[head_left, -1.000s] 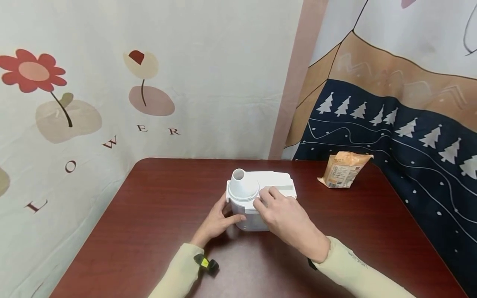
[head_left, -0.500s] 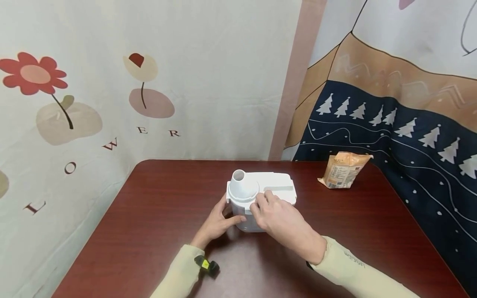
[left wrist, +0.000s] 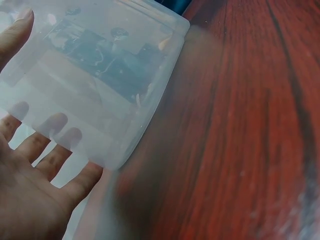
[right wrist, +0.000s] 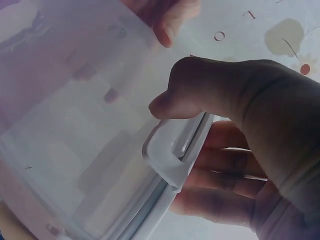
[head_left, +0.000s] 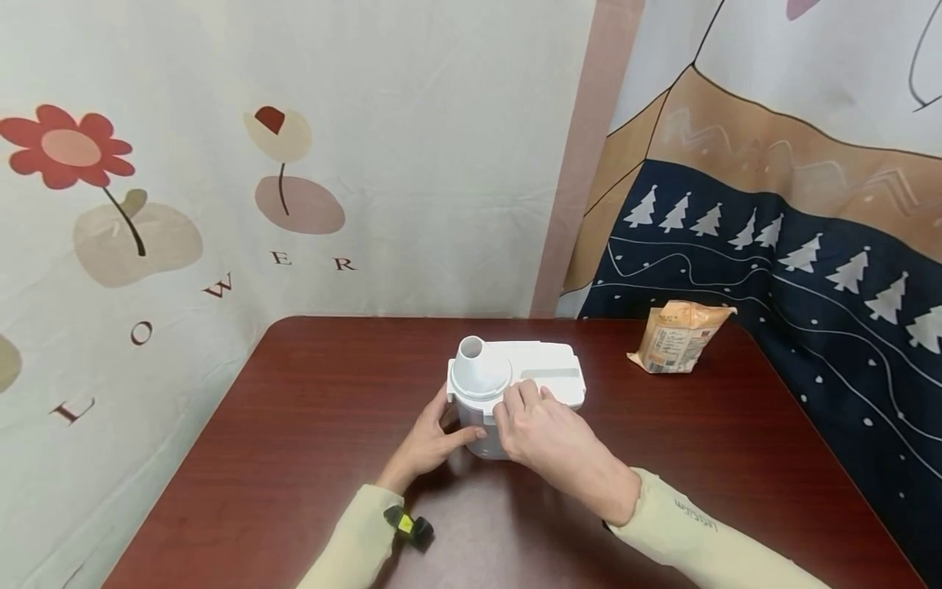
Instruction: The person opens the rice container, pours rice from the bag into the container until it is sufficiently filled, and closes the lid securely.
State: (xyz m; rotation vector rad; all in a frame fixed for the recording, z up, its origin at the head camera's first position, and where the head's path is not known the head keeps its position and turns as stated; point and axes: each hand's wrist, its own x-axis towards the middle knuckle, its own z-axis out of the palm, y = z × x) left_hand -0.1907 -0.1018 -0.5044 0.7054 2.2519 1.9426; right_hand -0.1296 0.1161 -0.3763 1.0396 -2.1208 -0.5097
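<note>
A translucent plastic container [head_left: 478, 438] with a white lid [head_left: 540, 357] stands on the table, and a white cone-shaped spout [head_left: 480, 370] with an open top rises from the lid's left part. My left hand [head_left: 428, 440] holds the container's left side, thumb in front and fingers behind, spread against the wall in the left wrist view. Over the lid's front edge is my right hand [head_left: 553, 438]. In the right wrist view its thumb [right wrist: 175, 105] is at a white clip [right wrist: 167, 152] on the rim, while the other fingers reach over the lid's far side.
An orange and cream food packet [head_left: 677, 337] stands at the back right of the dark red wooden table [head_left: 331, 393]. Behind the table hangs a pale curtain [head_left: 441, 147] with flowers, beside a dark blue one [head_left: 706, 245] with white trees.
My right hand has slid slightly left and down along the lid's front edge, its fingers drawn closer together. The left hand and the container have stayed put.
</note>
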